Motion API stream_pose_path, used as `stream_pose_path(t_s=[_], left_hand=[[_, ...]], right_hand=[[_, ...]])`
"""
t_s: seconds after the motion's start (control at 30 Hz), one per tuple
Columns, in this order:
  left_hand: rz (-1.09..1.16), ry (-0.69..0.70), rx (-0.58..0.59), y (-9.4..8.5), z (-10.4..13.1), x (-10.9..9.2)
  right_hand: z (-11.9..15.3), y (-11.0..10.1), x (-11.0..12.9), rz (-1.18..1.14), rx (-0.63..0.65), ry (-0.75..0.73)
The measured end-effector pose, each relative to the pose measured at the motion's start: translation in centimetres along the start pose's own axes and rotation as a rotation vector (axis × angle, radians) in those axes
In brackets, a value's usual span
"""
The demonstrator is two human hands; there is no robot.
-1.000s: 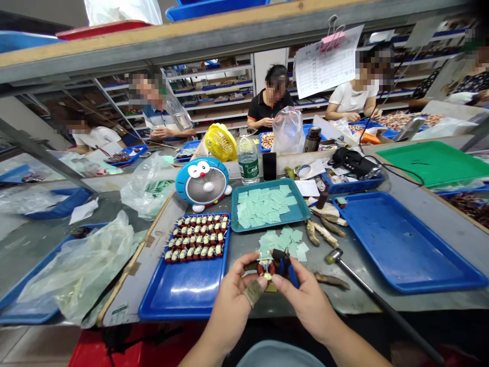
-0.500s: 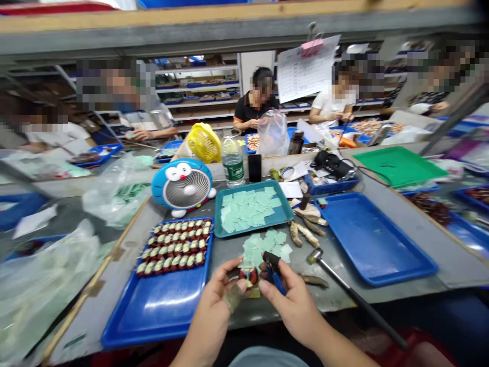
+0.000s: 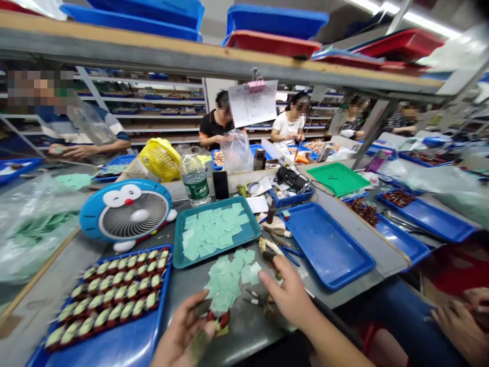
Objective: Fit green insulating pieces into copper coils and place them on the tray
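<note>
My left hand [image 3: 187, 329] is closed at the lower centre around a small red wound coil [image 3: 219, 321] with yellow tape under it. Green wraps cover some of its fingers. My right hand [image 3: 286, 290] is over the bench, thumb and forefinger apart, with a dark cover on the forefinger. Just beyond its fingertips lies a blue-handled hand tool [image 3: 292, 255], partly hidden. Dark metal tool tips [image 3: 255, 298] show below the thumb; their kind is unclear. Loose pale green paper squares [image 3: 225, 280] lie between the hands.
A teal tray [image 3: 178, 250] of green squares stands ahead, beside a blue cartoon fan [image 3: 126, 211] and a water bottle [image 3: 194, 178]. Finished-looking coils [image 3: 110, 293] fill rows in the left blue tray. Another blue tray [image 3: 328, 244] is at right. Co-workers sit opposite; a person's hands [image 3: 458, 321] show lower right.
The view has swung right and upward. My right hand has moved away from the coil and let go of the blue-handled tool. My left hand still has the coil.
</note>
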State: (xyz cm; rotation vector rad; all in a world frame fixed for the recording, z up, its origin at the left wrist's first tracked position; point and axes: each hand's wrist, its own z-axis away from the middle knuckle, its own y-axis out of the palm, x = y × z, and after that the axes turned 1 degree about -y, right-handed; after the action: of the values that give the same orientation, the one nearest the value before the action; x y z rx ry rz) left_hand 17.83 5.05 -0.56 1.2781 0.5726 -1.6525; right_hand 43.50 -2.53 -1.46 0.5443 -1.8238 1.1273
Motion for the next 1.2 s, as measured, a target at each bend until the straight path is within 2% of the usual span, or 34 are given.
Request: stream_pose_path(t_s=[0.1,0.17,0.23,0.33,0.47,0.67,0.8,1.2], left_hand=[[0.048,0.026,0.097,2.2,0.3,-1.5],[0.149,-0.011,0.15,3.3,0.3,-2.2],[0.26,-0.05,0.172,3.8,0.3,-2.5],[0.383,-0.06,0.161,3.9,0.4,-2.6],[0.442,-0.032,0.117,4.0,0.4,-2.8],[0.555,-0.049,0.11,3.6,0.7,-2.9],[0.598,-0.056,0.109,2.9,1.0,-2.9],[0.639,-0.056,0.139,2.3,0.7,-2.7]], right_hand=[[3.1,2.1,3.2,-0.334,0.281,0.025],[4.0,2.9,4.3,-0.527,0.331,0.074],[3.9,3.3,4.6,-0.545,0.282,0.071],[3.0,3.6,4.7,-0.448,0.206,0.007],[2.4,3.8,5.3,-0.442,0.189,-0.022],[2.7,4.5,6.6,-0.333,0.128,-0.126],[2.7,4.8,7.3,-0.28,0.095,-0.177],[2.6,5.4,7.6,-0.213,0.059,-0.174]])
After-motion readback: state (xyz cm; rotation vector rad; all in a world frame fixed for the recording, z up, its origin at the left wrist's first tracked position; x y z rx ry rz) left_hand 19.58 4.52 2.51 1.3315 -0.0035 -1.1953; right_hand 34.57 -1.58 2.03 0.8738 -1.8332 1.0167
